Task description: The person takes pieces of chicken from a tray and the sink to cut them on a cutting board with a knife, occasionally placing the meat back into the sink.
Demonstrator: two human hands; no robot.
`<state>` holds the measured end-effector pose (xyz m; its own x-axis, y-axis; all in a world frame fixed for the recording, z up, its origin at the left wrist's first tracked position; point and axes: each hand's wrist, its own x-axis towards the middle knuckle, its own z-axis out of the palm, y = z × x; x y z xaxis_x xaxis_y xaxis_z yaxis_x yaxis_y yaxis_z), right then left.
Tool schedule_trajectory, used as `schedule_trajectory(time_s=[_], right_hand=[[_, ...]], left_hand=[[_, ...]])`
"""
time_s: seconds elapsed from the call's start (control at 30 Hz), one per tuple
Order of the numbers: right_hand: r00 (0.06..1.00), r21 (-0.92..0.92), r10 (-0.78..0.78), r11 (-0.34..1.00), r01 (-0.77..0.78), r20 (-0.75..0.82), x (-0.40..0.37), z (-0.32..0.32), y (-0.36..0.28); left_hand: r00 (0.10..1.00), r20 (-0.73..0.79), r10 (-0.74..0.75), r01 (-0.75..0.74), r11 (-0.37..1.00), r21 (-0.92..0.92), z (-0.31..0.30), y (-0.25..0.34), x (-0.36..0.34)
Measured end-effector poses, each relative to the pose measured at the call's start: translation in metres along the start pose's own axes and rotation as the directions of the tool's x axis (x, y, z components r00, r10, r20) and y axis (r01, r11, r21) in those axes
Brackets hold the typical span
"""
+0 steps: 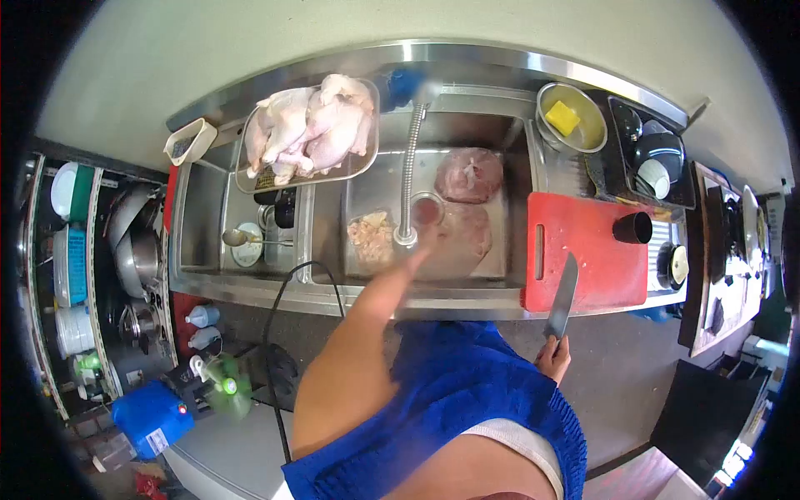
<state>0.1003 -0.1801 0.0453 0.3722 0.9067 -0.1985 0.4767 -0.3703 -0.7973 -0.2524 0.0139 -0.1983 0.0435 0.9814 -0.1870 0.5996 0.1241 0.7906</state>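
Note:
My right hand [552,358] is closed round the handle of a large kitchen knife [564,296], its blade pointing up over the front edge of a red cutting board [587,271]. My left hand [428,247] reaches into the steel sink basin [333,208] and is smeared by motion, so its fingers do not show clearly. Just right of it lies a pale slab of raw meat [468,242]. A redder round piece of raw meat [469,175] sits farther back. Yellowish scraps [372,237] lie left of the hand. Above the basin hangs a coiled-hose faucet [411,167].
A tray [372,158] of raw whole chickens [312,129] straddles the left basin. A dark cup [632,227] is on the board's right side. Behind the board stands a metal bowl [592,125] with a yellow sponge [562,118]. A fan [227,386] is at lower left.

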Motion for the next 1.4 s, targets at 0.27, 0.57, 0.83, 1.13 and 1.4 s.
schedule_trajectory(time_s=[0.27, 0.57, 0.83, 1.13, 1.4], right_hand=[[0.992, -0.002, 0.063, 0.998, -0.064, -0.11, -0.024, -0.014, -0.006], [0.985, 0.012, 0.118, 0.993, -0.117, -0.127, -0.031, -0.022, 0.014], [0.995, 0.095, 0.037, 0.995, -0.028, -0.095, -0.006, -0.029, 0.0], [0.996, 0.129, 0.02, 0.992, -0.008, -0.092, 0.004, -0.043, 0.019], [0.997, 0.2, 0.031, 0.98, -0.015, -0.075, 0.012, -0.058, 0.02]], left_hand=[[0.887, 0.307, 0.347, -0.462, 0.702, 0.542, -0.063, 0.21, -0.03], [0.957, 0.288, -0.014, -0.109, 0.908, 0.406, 0.014, 0.077, 0.007], [0.776, 0.397, -0.49, 0.45, 0.871, 0.196, 0.049, 0.01, 0.045], [0.713, 0.215, -0.668, 0.628, 0.744, 0.23, -0.001, 0.092, 0.03], [0.98, 0.098, -0.172, 0.048, 0.686, 0.726, -0.109, 0.236, 0.057]])
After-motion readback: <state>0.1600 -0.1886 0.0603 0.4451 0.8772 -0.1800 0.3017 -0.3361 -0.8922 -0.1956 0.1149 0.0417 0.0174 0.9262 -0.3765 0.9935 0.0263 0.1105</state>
